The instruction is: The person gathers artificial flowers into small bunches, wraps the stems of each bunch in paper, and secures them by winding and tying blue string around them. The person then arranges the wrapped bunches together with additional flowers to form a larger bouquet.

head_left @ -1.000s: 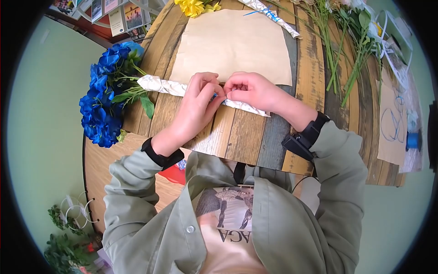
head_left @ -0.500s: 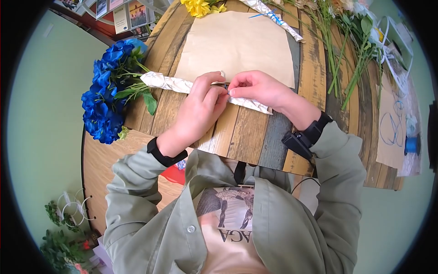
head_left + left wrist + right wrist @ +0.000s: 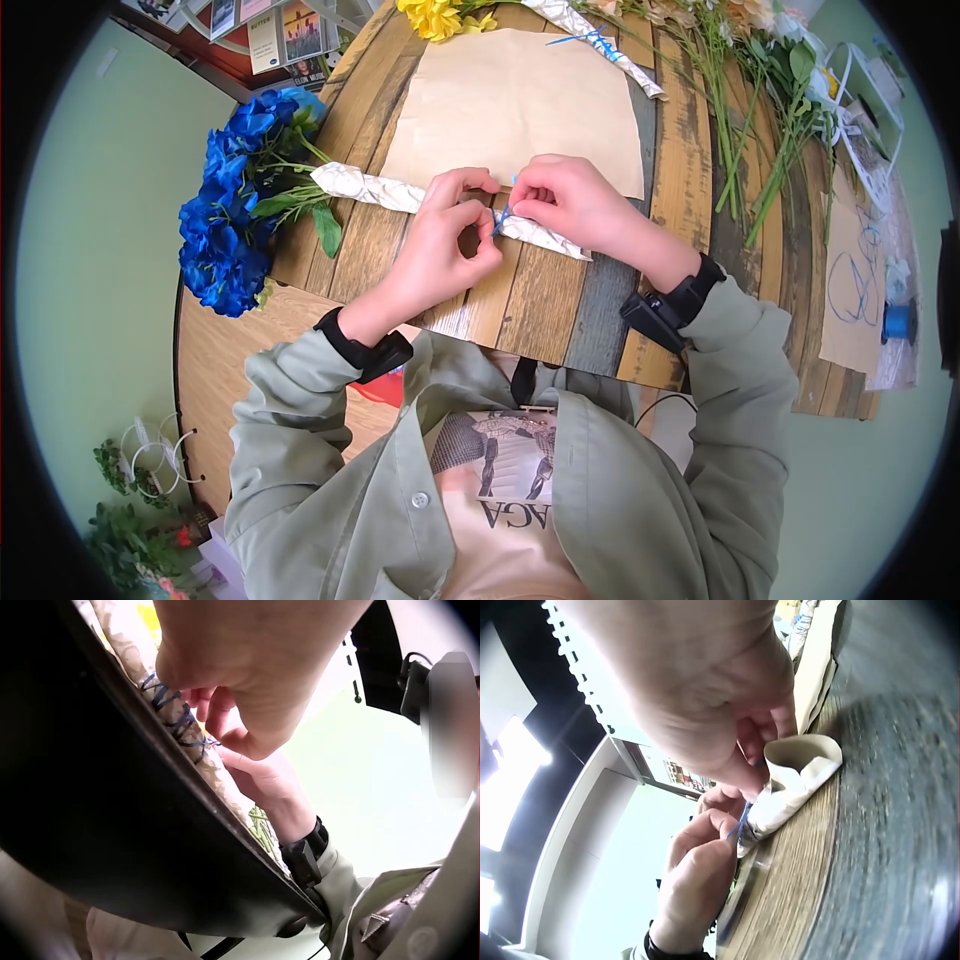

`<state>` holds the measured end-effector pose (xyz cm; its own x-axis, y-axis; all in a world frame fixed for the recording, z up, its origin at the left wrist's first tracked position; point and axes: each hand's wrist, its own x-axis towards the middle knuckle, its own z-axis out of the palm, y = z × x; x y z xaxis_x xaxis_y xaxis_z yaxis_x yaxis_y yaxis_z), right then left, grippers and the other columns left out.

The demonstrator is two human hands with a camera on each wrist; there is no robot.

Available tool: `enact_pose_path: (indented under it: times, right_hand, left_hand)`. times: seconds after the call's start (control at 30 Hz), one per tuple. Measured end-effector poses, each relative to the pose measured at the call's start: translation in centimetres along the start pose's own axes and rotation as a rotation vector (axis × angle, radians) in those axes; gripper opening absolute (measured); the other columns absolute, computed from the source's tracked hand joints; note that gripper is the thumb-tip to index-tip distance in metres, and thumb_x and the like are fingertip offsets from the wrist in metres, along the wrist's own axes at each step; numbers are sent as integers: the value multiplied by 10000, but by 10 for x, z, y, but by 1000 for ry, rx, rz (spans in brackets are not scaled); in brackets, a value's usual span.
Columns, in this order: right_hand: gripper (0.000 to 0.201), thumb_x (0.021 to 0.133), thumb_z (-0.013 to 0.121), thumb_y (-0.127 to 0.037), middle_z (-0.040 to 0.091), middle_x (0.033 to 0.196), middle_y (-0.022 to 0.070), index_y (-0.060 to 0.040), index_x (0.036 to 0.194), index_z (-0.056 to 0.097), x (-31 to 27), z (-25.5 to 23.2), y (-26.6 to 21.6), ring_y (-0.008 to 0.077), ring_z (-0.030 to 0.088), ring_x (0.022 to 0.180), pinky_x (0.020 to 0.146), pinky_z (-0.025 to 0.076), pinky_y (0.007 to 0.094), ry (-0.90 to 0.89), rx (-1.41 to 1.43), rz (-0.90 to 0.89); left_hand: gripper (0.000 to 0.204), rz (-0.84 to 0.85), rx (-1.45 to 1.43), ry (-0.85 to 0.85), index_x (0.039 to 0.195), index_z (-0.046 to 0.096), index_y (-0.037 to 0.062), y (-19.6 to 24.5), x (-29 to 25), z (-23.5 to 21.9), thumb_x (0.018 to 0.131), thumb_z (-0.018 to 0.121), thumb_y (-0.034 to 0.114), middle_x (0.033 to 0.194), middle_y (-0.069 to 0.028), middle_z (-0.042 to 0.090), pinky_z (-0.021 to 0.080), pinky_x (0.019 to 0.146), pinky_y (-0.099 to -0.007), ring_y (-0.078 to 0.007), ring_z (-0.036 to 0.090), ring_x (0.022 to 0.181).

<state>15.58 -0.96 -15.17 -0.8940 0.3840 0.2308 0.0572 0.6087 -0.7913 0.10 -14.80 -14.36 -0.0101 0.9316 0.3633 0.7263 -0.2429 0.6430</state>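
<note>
A bunch of blue artificial flowers (image 3: 230, 205) lies at the table's left edge, its stems wrapped in white patterned paper (image 3: 365, 187). Blue string (image 3: 180, 720) crisscrosses the wrap in the left wrist view. My left hand (image 3: 430, 245) is over the middle of the wrap, thumb and forefinger pinching the blue string (image 3: 740, 823). Close beside it, my right hand (image 3: 570, 203) pinches the string between thumb and curled fingers. In the right wrist view, the rolled paper end (image 3: 802, 761) shows as an open tube near the right fingertips.
A beige paper sheet (image 3: 515, 110) lies beyond the hands. Behind it are yellow flowers (image 3: 430, 15) and another wrapped handle (image 3: 625, 65) tied in blue. Long green stems (image 3: 735, 140) lie at the right, near a blue spool (image 3: 900, 322) and loose blue string (image 3: 853, 285).
My left fingers have spread into a ring shape and drawn slightly apart from the right hand. The blue string now shows between the hands.
</note>
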Motion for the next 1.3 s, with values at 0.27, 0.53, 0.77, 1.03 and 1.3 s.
enact_pose_path:
  times: [0.27, 0.53, 0.77, 1.03, 1.3]
  right_hand:
    - [93, 753, 656, -96, 590, 736, 97, -35, 824, 656, 4, -13, 6, 187, 597, 683, 631, 477, 293, -93, 47, 42]
    - [104, 797, 672, -93, 549, 730, 38, -22, 867, 645, 0, -14, 5, 95, 514, 653, 598, 430, 237, -119, 56, 83]
    - [70, 789, 658, -72, 552, 702, 57, -9, 813, 638, 3, -8, 3, 124, 525, 609, 566, 430, 260, 13, 37, 54]
    - [83, 781, 655, -72, 548, 741, 83, -12, 827, 621, 6, -8, -1, 159, 535, 639, 583, 432, 275, -6, -50, 72]
    - [423, 734, 701, -229, 527, 983, 165, -5, 1044, 521, -3, 4, -53, 309, 545, 910, 741, 470, 381, -93, -538, -111]
  left_hand:
    - [185, 142, 125, -101, 728, 459, 12, 4, -6, -9, 692, 636, 53, 1140, -181, 468, 365, 960, -437, -370, 420, 1187]
    - [196, 50, 195, 21, 760, 508, 4, 4, -4, -7, 748, 680, 96, 1130, -189, 468, 381, 936, -423, -378, 441, 1149]
    - [135, 52, 167, -28, 724, 500, -17, 4, -1, -14, 723, 631, 17, 1111, -176, 494, 393, 930, -409, -357, 454, 1129]
    - [133, 61, 132, -103, 723, 481, -9, -3, -4, -15, 715, 614, -7, 1143, -177, 504, 376, 969, -425, -368, 416, 1208]
    - [401, 32, 51, 29, 1109, 451, 5, 1, -37, -45, 795, 652, 153, 1276, -233, 411, 405, 957, -421, -409, 436, 1170]
